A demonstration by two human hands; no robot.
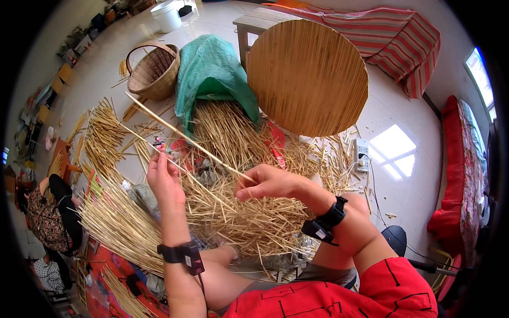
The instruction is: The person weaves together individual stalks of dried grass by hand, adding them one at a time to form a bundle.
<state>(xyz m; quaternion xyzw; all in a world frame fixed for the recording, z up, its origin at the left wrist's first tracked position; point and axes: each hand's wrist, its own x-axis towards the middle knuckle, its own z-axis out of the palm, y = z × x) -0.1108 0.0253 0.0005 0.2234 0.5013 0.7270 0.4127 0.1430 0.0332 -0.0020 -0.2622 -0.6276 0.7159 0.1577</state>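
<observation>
My right hand [269, 181] is closed on the lower end of a long pale straw stalk [185, 134]. The stalk slants up to the left, its far end free in the air. My left hand [165, 177] pinches a thinner straw stalk [204, 190], which runs out on both sides of the fingers. Below both hands lies a loose heap of cut straw [254, 222]. A bundle of long straw stalks [122, 225] is beside my left forearm. More stalks [222, 124] stick out of a green woven sack [212, 63] in front of me.
A wicker basket [154, 74] stands left of the sack, and a large round slatted board [307, 79] leans on a wooden stool [257, 21]. A power strip [361, 155] with a cord lies at right. Two people [50, 217] sit at far left. A white bucket [166, 17] stands behind.
</observation>
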